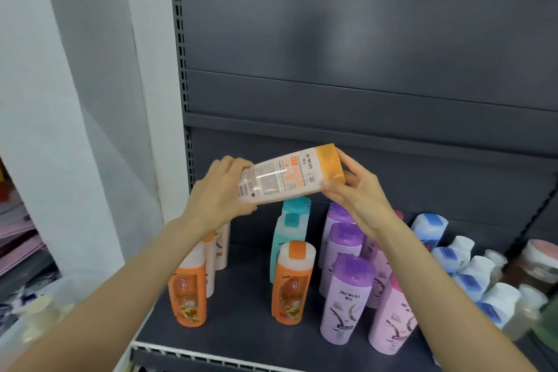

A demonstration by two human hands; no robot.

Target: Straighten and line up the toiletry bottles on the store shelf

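a pale peach bottle with an orange cap (pixel 291 176) is held in mid-frame, lying nearly on its side above the dark grey shelf (pixel 241 326), cap toward the right and slightly higher, back label facing the camera. the left hand (pixel 217 195) has its grip curled round the bottle's base end, fingers wrapped over the top edge. the right hand (pixel 357 190) pinches the cap end, thumb on the near side and fingers behind. below, on the shelf, stand two orange bottles (pixel 292 281) in the lower centre, teal bottles (pixel 290 229) behind them, lilac bottles (pixel 347 296) to the right of centre, a pink bottle (pixel 392 320) just beside those, and blue-capped white bottles (pixel 428 229) toward the right edge. all of these stand upright.
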